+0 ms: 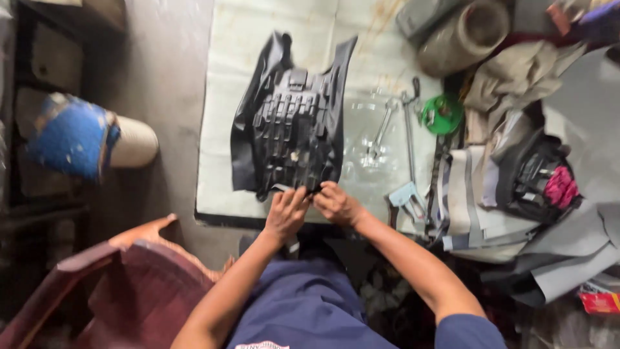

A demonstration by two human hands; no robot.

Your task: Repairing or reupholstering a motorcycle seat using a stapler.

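Both hands met at the near edge of a black ribbed seat cover (290,129) that lay flat on a pale sheet (226,97) over the surface. The left hand (285,213) and the right hand (336,203) each pinched that edge in a closed grip, fingertips touching. 2 metal wrenches (394,126) and a green round lid (442,114) lay just right of the cover.

Dark blue short-sleeved shirt (303,310), bare forearms, no gloves.
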